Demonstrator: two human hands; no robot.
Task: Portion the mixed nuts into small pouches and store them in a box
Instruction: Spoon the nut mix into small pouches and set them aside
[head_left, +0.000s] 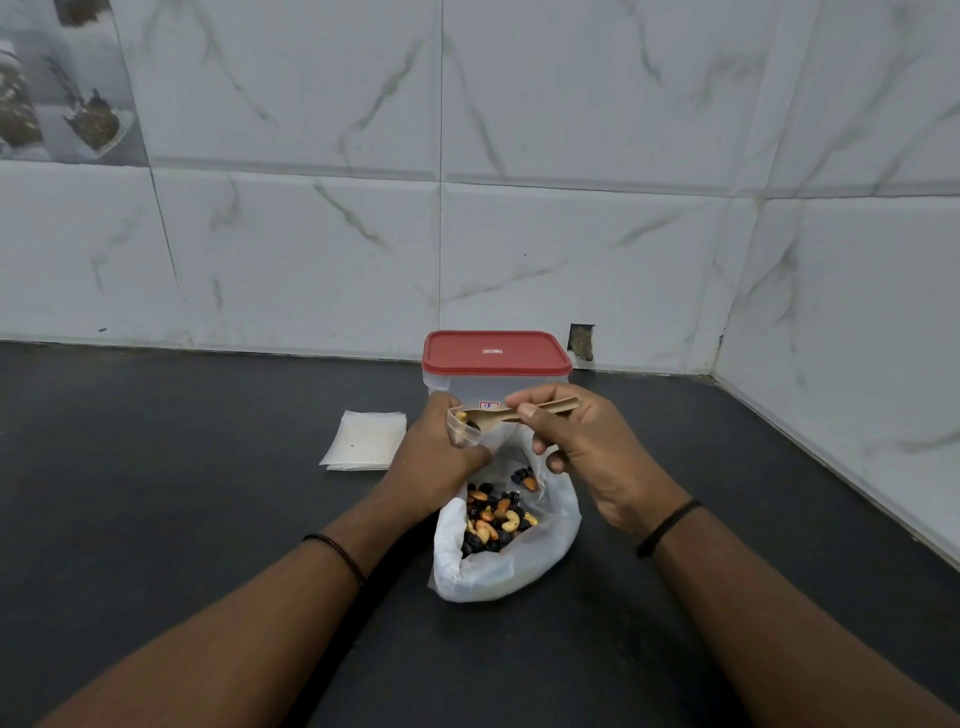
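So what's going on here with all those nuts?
A person is portioning mixed nuts. The left hand holds a small clear pouch open while the right hand tips a wooden spoon of nuts into it, above the big open bag of nuts. Spare pouches lie to the left; the red-lidded box behind is shut.

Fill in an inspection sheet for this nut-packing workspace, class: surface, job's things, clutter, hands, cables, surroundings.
Surface: dark countertop.
Job's things: open bag of mixed nuts; box, red lid on, behind it; stack of empty pouches to the left.
Clutter: nothing seen.
Hands: left hand holds a small pouch open; right hand pinches a wooden spoon, its bowl at the pouch mouth.
Cables: nothing seen.
Surroundings: marbled wall tiles; small hole in the wall.
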